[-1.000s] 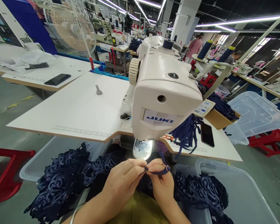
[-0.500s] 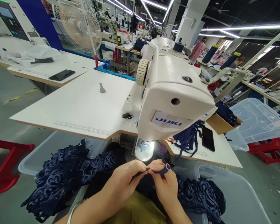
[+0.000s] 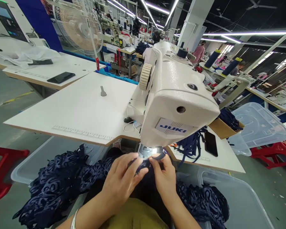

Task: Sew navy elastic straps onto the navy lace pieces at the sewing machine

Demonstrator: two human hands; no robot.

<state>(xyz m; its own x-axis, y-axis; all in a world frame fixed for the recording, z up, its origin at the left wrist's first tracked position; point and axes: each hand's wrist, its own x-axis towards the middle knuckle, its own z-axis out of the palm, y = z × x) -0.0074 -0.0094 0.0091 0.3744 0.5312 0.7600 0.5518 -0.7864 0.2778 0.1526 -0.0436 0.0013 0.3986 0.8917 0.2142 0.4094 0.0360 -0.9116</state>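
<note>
A white JUKI sewing machine (image 3: 173, 82) stands before me, its lamp lighting the metal plate (image 3: 146, 152) under the head. My right hand (image 3: 165, 178) pinches a navy strap (image 3: 160, 156) between thumb and fingers, right at the plate's edge. On the plate's left side is my left hand (image 3: 121, 178), fingers spread and stretched toward the plate. Dark navy fabric shows just behind those fingers; whether they touch it I cannot tell. The needle is hidden by the machine head.
Patterned navy pieces (image 3: 54, 184) fill the left plastic bin; more navy pieces (image 3: 202, 200) lie at the right bin (image 3: 238, 194). Navy straps (image 3: 190, 146) and a phone (image 3: 211, 143) lie on the white table (image 3: 85, 111). A red stool (image 3: 4, 168) stands left.
Both hands have moved forward to the lit plate and drawn apart. The left fingers have come off the strap and spread; the right hand still pinches it.
</note>
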